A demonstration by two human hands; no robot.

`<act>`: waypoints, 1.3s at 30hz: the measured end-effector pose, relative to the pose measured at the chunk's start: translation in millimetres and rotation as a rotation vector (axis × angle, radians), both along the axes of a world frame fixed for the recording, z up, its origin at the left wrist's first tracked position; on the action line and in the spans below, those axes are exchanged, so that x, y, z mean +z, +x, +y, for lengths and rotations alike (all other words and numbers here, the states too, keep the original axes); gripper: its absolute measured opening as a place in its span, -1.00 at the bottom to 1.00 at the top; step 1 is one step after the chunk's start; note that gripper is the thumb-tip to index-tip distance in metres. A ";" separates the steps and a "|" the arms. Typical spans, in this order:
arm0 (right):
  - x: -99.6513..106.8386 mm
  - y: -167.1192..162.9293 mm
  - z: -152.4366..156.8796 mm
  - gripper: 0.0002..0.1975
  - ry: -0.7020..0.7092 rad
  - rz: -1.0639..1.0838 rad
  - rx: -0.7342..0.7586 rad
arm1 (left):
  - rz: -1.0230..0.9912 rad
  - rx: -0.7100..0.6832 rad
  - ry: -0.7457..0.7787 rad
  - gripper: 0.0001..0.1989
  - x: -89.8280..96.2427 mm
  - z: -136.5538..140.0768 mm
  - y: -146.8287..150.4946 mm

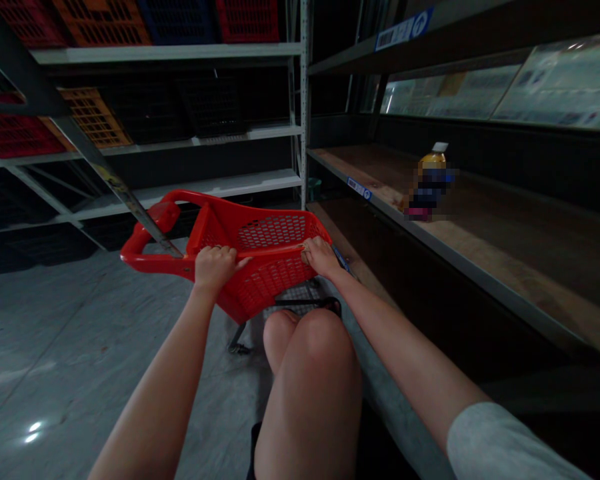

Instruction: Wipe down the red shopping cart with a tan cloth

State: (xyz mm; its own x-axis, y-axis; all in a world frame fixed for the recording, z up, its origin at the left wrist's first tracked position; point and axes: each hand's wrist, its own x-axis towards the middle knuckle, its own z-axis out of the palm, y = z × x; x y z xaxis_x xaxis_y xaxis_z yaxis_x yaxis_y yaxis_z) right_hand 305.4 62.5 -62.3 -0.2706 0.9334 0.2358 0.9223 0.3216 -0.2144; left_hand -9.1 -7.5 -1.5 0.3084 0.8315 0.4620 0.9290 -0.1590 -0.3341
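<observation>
Crosswise, beyond the fingers

Clamping fingers of left hand [215, 272] and right hand [321, 257] on the near rim [275, 253] of a red shopping cart [265, 280], lengthwise left to right; nearer handle [140, 239] with left, nearer lower shelf [353, 247] with right.

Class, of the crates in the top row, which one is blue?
The crate between the orange crate and the right-hand red crate; the others there are red or orange.
</observation>
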 end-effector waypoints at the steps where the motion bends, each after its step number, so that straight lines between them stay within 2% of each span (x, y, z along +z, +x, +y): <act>1: -0.7 0.1 0.2 -0.69 0.002 0.001 0.000 | 0.001 -0.001 0.002 -0.26 0.2 0.0 0.3; 7: -3.9 0.7 2.1 -0.69 0.004 0.005 0.002 | -0.006 -0.004 0.010 -0.25 1.8 -1.8 1.5; 14: -2.6 1.3 0.6 -0.69 0.002 0.018 0.006 | -0.104 -0.037 0.008 -0.23 1.1 -1.6 0.7; 24: 1.0 -0.6 -0.6 -0.68 -0.007 0.012 0.002 | -0.051 -0.002 -0.021 -0.22 3.1 -2.8 2.5; 29: 9.6 -3.0 -9.0 -0.69 0.013 -0.059 -0.003 | -0.057 0.004 -0.018 -0.20 3.3 -3.2 3.8; 32: 20.3 -29.1 -16.9 -0.70 0.052 -0.116 0.139 | -0.078 0.003 -0.021 -0.23 3.4 -3.5 5.5; 37: 45.0 -114.6 -28.2 -0.74 0.107 -0.091 0.486 | -0.057 -0.003 -0.064 -0.34 5.6 -4.1 8.1; 39: 49.8 -131.0 -27.9 -0.72 0.113 -0.061 0.595 | -0.032 -0.014 -0.072 -0.39 6.4 -4.6 6.4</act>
